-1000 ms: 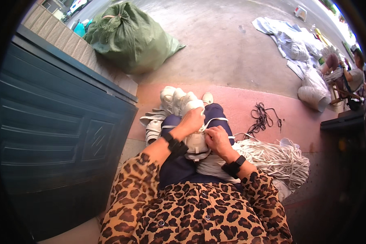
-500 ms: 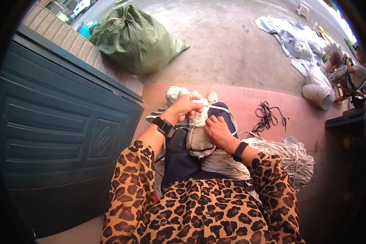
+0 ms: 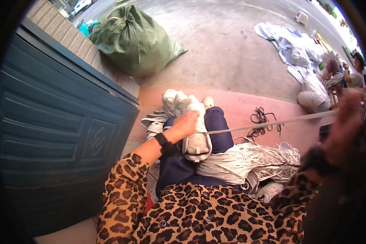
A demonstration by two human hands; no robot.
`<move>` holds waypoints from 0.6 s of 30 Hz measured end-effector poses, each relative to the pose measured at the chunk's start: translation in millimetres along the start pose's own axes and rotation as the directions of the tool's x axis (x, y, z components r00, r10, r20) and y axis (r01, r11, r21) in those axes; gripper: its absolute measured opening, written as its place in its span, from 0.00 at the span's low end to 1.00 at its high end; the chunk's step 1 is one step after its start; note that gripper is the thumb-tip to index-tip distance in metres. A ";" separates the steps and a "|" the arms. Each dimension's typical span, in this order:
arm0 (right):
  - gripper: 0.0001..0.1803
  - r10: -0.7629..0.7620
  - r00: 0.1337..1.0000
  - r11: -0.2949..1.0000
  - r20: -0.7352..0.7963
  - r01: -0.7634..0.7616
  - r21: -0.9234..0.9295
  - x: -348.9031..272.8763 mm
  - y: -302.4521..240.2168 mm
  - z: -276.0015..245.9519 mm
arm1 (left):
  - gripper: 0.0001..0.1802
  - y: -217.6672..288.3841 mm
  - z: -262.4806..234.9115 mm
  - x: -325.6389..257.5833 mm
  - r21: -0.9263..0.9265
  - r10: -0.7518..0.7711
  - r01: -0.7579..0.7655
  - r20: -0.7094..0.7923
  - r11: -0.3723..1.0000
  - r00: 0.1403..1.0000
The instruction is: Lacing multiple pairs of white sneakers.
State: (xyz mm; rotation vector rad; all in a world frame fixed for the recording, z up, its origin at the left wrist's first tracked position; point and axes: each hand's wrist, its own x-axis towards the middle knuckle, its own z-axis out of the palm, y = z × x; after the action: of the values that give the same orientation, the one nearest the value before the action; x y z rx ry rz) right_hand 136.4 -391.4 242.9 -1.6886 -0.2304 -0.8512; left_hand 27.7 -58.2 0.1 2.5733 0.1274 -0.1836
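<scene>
- White is the colour of the shoe that lies on your lap, sole side partly up, heel end toward you.
- Your left hand sits on top of that shoe. Its fingers are curled shut around the upper part, so the shoe stays put while the lace gets a tug.
- A long white lace runs out from just under those fingers, tight and straight, far off to your right.
- Your right hand is up high and out wide, blurred at the edge of the view. The lace ends at its fingers, so they look pinched on it, but the blur hides exactly how.
- Holding that hand well away from the shoe keeps the lace stretched with no slack.
- Beside the shoe, below the tight lace, a big heap of loose white laces rests against your leg, close enough to grab.
- Past your left fingers, more white shoes stand bunched on the pink floor.
- A small tangle of black laces lies on the floor beyond the tight lace.
- Far past your left fingers sits a full green sack, next to a dark teal door.
- Another person sits far off, beyond your right fingers, near white bundles.
</scene>
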 end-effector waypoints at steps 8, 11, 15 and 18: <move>0.10 0.280 0.156 0.954 0.947 -0.154 -0.257 -258.9 89.4 126.7 | 0.10 -42.3 9.0 -30.5 -0.055 0.018 -0.015 0.050 0.998 0.999; 0.08 0.075 0.366 0.986 0.928 0.112 -0.123 -297.2 92.0 143.5 | 0.11 -40.0 9.6 -38.3 0.030 0.017 -0.017 -0.027 0.999 0.999; 0.07 0.010 0.267 0.947 0.964 0.307 -0.095 -315.2 90.2 156.6 | 0.08 -48.5 13.3 -46.8 -0.175 0.038 -0.050 -0.071 0.983 0.997; 0.08 -0.104 0.201 0.848 0.974 0.530 -0.019 -318.3 87.4 161.3 | 0.08 -42.8 8.2 -53.0 0.014 -0.002 0.003 -0.116 1.000 0.993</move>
State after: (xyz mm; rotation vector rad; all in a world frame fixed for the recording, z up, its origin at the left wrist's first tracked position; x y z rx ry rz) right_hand 24.5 -182.7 -38.0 -2.3953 -1.4372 0.0469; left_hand -31.0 -29.3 -20.8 2.5983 0.1729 -0.0357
